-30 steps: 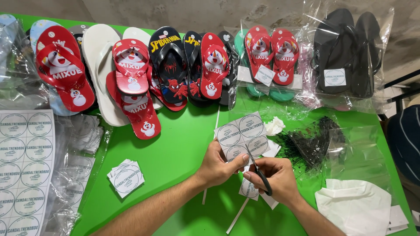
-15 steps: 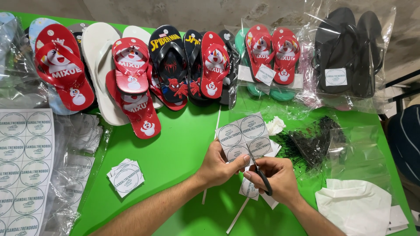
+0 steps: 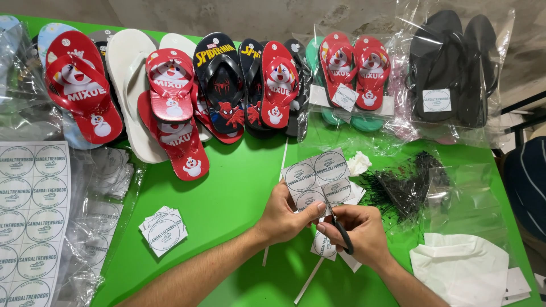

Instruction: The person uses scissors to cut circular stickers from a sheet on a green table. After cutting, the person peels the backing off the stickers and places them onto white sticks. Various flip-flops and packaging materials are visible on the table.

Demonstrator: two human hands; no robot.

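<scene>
The sheet of round labels (image 3: 314, 176) lies tilted, its long axis running from near-left to far-right, above both hands on the green table (image 3: 227, 193); the left hand (image 3: 284, 216) pinches its near edge. The right hand (image 3: 358, 233) is closed around black-handled scissors (image 3: 341, 227), whose blades point far towards the sheet.

It looks like a small packing workshop for footwear: a green table (image 3: 227, 193) carries rows of flip-flops (image 3: 170, 108), some already in clear bags (image 3: 455, 74), beside label sheets (image 3: 31, 222) and black tag fasteners (image 3: 404, 185).
</scene>
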